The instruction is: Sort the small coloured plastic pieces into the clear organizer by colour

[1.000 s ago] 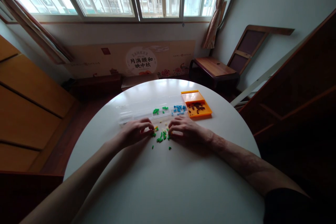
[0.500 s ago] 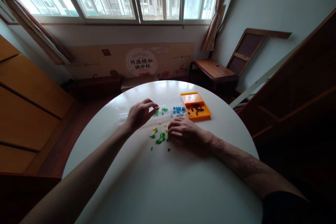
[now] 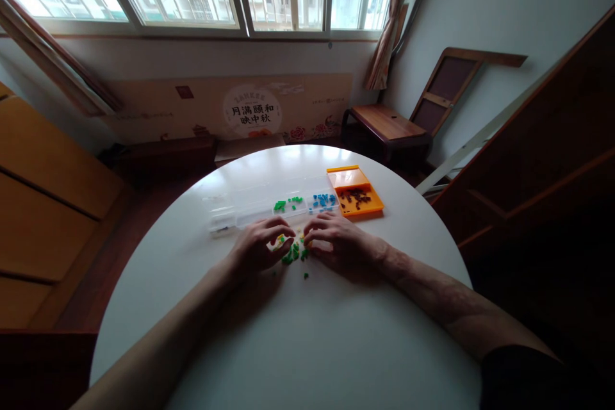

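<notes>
Small green and yellow bricks (image 3: 291, 255) lie in a loose pile on the white round table (image 3: 307, 346), between my two hands. My left hand (image 3: 259, 245) reaches over the pile's left side, thumb and forefinger a little apart with nothing visible between them. On the other side, my right hand (image 3: 340, 240) rests on the table, its curled fingertips and thumb closed together beside the pile; whatever they pinch is too small to make out. Behind the hands, a clear compartment box (image 3: 252, 216) holds green bricks (image 3: 287, 204) in one section and blue bricks (image 3: 323, 201) in another.
An orange case (image 3: 369, 206) with its lid up adjoins the clear box and holds dark brown pieces (image 3: 355, 197). One stray green brick (image 3: 306, 276) lies in front of the pile. Beyond the table stand a wooden chair (image 3: 391, 123) and a printed board (image 3: 192, 106) under the window.
My left hand has come down from above the clear box's green section to the loose pile. My right hand stays by the pile. The view has shifted slightly.
</notes>
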A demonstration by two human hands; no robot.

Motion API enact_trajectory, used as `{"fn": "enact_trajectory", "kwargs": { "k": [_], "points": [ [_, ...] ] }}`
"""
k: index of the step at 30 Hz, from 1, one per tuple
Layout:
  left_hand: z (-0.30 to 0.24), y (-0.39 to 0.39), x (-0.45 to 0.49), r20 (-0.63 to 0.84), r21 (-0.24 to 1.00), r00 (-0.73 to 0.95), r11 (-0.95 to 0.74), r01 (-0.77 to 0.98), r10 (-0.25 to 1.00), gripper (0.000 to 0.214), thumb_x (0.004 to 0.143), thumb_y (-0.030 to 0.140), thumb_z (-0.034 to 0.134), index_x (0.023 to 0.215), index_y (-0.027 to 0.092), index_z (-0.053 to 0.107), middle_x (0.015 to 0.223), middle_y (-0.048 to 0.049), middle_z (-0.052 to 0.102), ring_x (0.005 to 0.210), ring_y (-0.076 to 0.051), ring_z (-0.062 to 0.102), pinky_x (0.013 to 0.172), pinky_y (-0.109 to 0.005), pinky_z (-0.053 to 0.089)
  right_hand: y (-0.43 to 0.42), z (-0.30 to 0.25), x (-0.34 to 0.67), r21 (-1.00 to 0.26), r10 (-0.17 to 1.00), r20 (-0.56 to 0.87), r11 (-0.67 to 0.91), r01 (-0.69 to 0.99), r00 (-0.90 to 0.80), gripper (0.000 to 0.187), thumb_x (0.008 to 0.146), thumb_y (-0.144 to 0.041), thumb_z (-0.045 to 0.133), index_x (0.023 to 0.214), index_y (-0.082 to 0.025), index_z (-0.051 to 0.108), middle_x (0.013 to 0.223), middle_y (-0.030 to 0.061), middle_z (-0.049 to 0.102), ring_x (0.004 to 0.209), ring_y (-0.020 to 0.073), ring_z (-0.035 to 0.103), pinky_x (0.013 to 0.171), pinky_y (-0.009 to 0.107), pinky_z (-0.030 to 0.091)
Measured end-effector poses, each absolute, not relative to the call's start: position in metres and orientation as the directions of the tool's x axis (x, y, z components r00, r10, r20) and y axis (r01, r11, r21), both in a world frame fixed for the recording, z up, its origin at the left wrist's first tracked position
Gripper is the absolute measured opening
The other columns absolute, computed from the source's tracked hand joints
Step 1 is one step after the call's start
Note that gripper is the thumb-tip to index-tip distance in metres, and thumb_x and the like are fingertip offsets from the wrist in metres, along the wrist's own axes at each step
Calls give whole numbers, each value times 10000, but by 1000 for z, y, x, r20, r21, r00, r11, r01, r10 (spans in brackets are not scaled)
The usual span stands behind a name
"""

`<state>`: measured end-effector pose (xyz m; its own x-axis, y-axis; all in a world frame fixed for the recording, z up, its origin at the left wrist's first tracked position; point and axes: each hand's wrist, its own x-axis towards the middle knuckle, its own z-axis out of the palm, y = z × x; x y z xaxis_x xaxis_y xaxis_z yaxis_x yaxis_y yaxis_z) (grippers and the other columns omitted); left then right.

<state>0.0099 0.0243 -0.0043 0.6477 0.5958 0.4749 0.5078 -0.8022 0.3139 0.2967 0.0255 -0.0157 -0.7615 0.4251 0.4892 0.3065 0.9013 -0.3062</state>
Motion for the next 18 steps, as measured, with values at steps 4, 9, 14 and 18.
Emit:
{"fn": "enact_trajectory", "kwargs": {
  "k": [4, 9, 14, 18],
  "points": [
    [-9, 19, 9, 484, 336, 646, -807, 486, 590, 142, 1037, 302, 684, 1001, 237, 805, 1018, -74, 802, 849, -185, 746, 749, -304, 581, 28, -18, 297, -269, 400, 504, 915, 301, -765, 43, 1050, -284, 747, 1092, -284, 758, 1204, 38, 772, 1071, 229, 668, 999, 406, 536],
    [-7, 16, 10, 483, 344, 672, -827, 444, 562, 88, 1006, 288, 723, 983, 257, 802, 999, -54, 807, 853, -187, 750, 760, -307, 582, 25, -15, 295, -239, 370, 516, 928, 285, -773, 89, 1068, -348, 739, 1121, -281, 763, 1210, 40, 776, 1083, 230, 678, 994, 400, 539],
    [-7, 14, 11, 490, 311, 676, -835, 455, 551, 82, 984, 318, 759, 975, 262, 818, 999, -58, 810, 836, -195, 751, 773, -324, 601, 25, -15, 293, -212, 368, 523, 930, 300, -769, 77, 1091, -314, 703, 1085, -267, 764, 1196, 48, 789, 1071, 229, 686, 986, 405, 542],
    [-8, 14, 11, 510, 298, 677, -847, 439, 530, 138, 1007, 392, 771, 1025, 271, 835, 1017, -69, 823, 864, -203, 766, 808, -336, 617, 27, -17, 292, -208, 372, 559, 928, 310, -741, 86, 1106, -294, 682, 1112, -248, 753, 1173, 64, 791, 1074, 231, 703, 997, 410, 548]
  ]
}}
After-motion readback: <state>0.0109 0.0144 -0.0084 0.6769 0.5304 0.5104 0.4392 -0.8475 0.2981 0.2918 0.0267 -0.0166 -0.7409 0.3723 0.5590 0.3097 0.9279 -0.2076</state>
